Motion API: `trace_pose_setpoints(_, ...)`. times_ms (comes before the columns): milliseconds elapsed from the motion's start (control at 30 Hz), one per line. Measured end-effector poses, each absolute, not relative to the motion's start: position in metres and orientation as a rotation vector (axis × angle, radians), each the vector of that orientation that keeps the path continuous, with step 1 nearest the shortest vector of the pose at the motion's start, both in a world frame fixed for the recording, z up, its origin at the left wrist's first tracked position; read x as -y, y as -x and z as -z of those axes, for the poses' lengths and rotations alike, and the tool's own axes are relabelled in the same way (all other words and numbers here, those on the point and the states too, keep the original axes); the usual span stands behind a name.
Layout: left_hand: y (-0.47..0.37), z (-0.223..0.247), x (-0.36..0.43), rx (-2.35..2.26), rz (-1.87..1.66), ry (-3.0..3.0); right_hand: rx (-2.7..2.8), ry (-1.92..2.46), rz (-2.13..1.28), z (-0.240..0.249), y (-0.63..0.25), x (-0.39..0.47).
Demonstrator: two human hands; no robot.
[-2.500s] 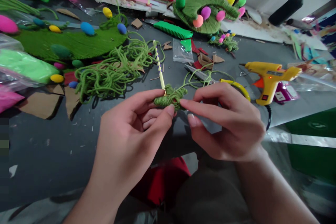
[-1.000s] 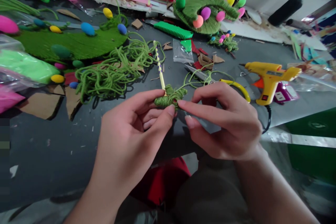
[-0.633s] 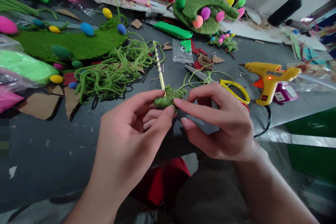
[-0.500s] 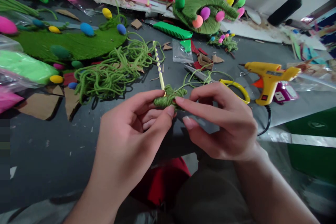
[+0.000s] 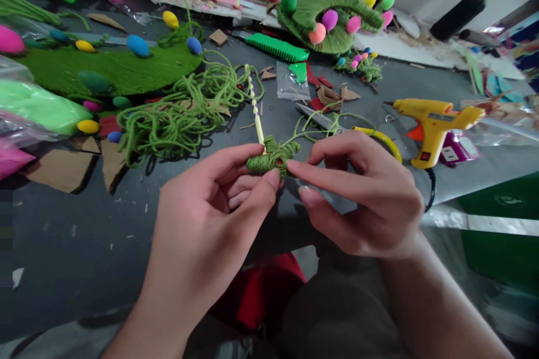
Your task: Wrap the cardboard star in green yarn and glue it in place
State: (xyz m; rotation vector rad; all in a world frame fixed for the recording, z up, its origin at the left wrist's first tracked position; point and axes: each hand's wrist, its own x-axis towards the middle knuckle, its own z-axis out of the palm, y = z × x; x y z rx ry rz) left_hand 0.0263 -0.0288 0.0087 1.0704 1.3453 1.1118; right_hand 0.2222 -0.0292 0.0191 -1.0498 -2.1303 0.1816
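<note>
A small green yarn-wrapped piece (image 5: 273, 160) is pinched between the thumb and fingers of my left hand (image 5: 214, 207). A bit of red shows on its surface. My right hand (image 5: 362, 196) has its fingers apart, the index fingertip at the piece's right edge and the thumb below, nothing between them. Behind the piece a pale patterned stick (image 5: 257, 118) reaches up from near my left fingertips. A strand of green yarn runs from the piece toward the scissors (image 5: 320, 118), whose yellow handle is partly behind my right hand.
Loose green yarn (image 5: 181, 112) lies left of centre, beside cardboard scraps (image 5: 63, 169). A yellow glue gun (image 5: 438, 123) with a cable rests at right. Farther back are a green cutter (image 5: 278, 47) and a wrapped green shape (image 5: 324, 17) with coloured balls.
My right hand has shifted slightly right, its index fingertip drawn back from the middle of the green piece to its edge, uncovering the red spot. My left hand keeps its hold.
</note>
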Motion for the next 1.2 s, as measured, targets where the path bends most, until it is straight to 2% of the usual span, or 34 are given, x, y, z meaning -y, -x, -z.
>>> trace_pose_setpoints(700,-0.027,-0.0078,0.0285,-1.282,-1.13,-1.021,2.202,1.089,-0.098,-0.0183,-0.217,0.0303)
trace_pose_setpoints(1200,-0.0254,-0.0126,0.0293,-1.384,-1.048,-1.105,2.131,1.129,-0.216,-0.021,-0.2207,0.0329)
